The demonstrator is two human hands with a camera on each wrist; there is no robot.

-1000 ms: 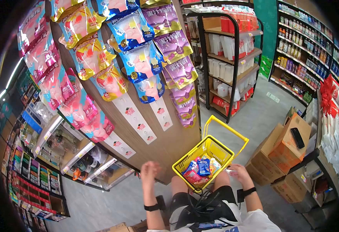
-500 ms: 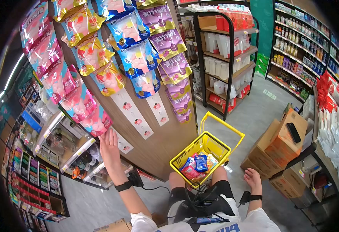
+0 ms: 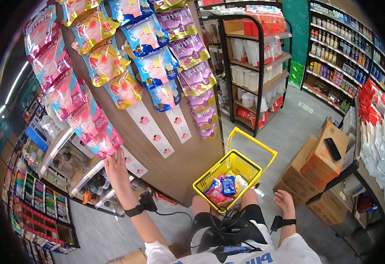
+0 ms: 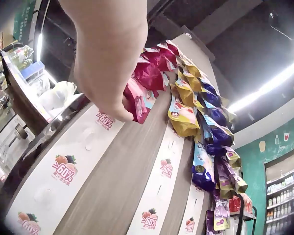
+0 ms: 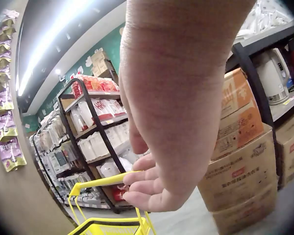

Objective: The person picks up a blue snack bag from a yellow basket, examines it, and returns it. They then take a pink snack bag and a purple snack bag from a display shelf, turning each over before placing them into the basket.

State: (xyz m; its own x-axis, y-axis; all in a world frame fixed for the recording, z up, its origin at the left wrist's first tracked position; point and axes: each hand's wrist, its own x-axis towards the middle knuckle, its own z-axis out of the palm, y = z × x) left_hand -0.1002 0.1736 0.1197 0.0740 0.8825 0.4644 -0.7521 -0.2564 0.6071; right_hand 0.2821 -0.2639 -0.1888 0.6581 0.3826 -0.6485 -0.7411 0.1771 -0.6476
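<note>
At the lower end of the left column of hanging pink bags, my left hand (image 3: 117, 174) pinches the bottom edge of the lowest pink bag (image 3: 104, 143). The left wrist view shows the thumb side of that hand (image 4: 108, 93) against the pink bag (image 4: 138, 100), its other fingers mostly hidden. My right hand (image 3: 284, 202) hangs to the right of the yellow basket (image 3: 203, 182), fingers loosely bent, holding nothing. Blue, red and other colourful packets (image 3: 228, 185) lie inside the basket. In the right wrist view the relaxed fingers (image 5: 147, 188) appear in front of the yellow handle (image 5: 105, 180).
Yellow, blue and purple bags (image 3: 197, 79) hang in columns beside the pink ones. A black-framed rack (image 3: 260, 66) stands beyond the basket. Cardboard boxes (image 3: 300, 171), one with a black phone (image 3: 332, 149) on top, are at the right. A glass-fronted shelf (image 3: 76, 169) stands at the left.
My left hand has risen from beside the basket to the lowest pink bag and gripped it; the bag has shifted slightly left. My right hand has moved a little right and down, away from the basket.
</note>
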